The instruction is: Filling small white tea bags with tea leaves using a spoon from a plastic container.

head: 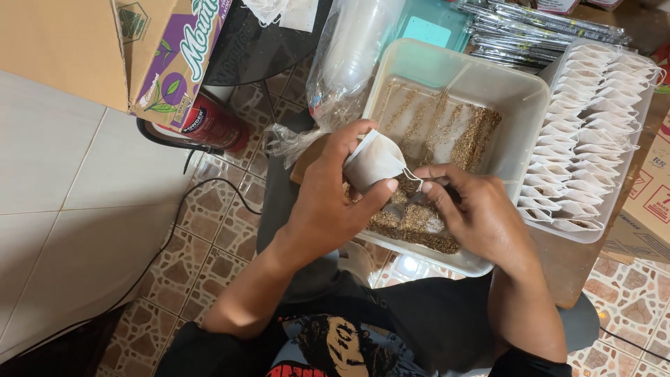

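Over the tub (516,105), left hand (328,202) fingers pinch a white sachet (373,162); right hand (474,213) fingers curl around a spoon (408,202).

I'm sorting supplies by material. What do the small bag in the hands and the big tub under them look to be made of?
The bag in the left hand looks like thin white filter paper or nonwoven fabric: matte, creased, with a drawstring. The tub looks like translucent, milky plastic with a smooth, rounded rim.

Wooden table (572,272) bearing two tubs (520,105) (645,105), perhaps foil packets (537,28).
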